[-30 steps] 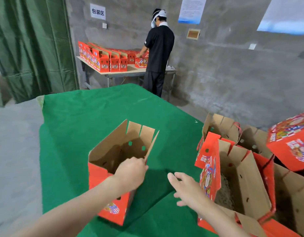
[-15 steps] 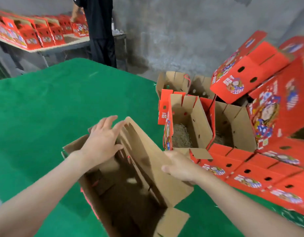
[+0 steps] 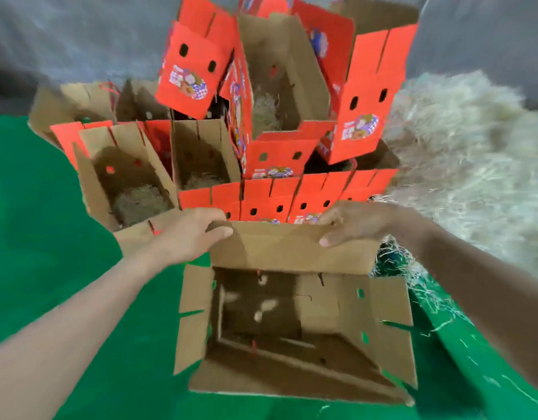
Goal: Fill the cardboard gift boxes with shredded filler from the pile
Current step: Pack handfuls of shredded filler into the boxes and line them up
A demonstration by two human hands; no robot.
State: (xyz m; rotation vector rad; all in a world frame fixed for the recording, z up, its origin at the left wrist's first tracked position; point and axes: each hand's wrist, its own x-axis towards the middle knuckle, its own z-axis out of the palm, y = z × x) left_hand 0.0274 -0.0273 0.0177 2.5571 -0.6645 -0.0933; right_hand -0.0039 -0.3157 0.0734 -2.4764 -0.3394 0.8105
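No writing can be read. The red gift boxes [image 3: 198,40] stacked at twelve o'clock carry colourful printed labels [image 3: 187,83], one towards eleven o'clock and another at one o'clock. They possibly bear characters, but motion blur smears them beyond reading.

Green-covered worktop [image 3: 34,237], filling the left and bottom of the frame. Lower centre: open box [image 3: 292,344], brown inside, standing on it mouth up. Behind, at centre: a row of red boxes [image 3: 261,195] on the surface, several holding filler, with more stacked tilted above. Upper right: filler pile [image 3: 473,162], with loose strands [image 3: 425,286] scattered over the green beside the open box.
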